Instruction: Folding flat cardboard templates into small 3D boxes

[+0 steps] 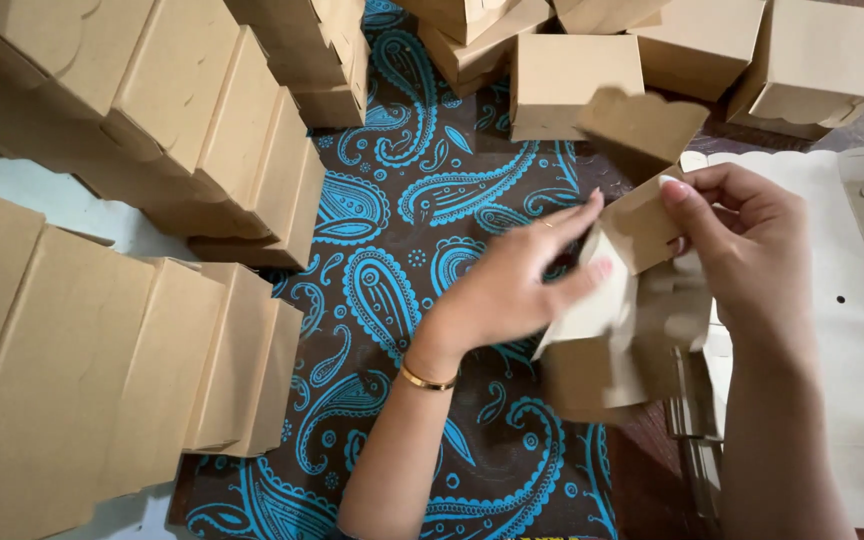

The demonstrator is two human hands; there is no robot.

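While rows of folded tan boxes (132, 330) line the paisley cloth (402, 270), left hand (512, 285) and right hand (747, 245) pinch a half-folded tan carton (617, 340), fingers closed on its flaps.

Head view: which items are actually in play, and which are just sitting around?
In play:
- half-folded brown box
- left hand, on its flap
- right hand, pinching its flap

Sitting around:
- row of folded boxes
- flat white blanks
- paisley cloth

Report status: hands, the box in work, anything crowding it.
Left hand and right hand both grip half-folded brown box, flaps up. Finished boxes stacked left and behind, flat blank at right; none touching.
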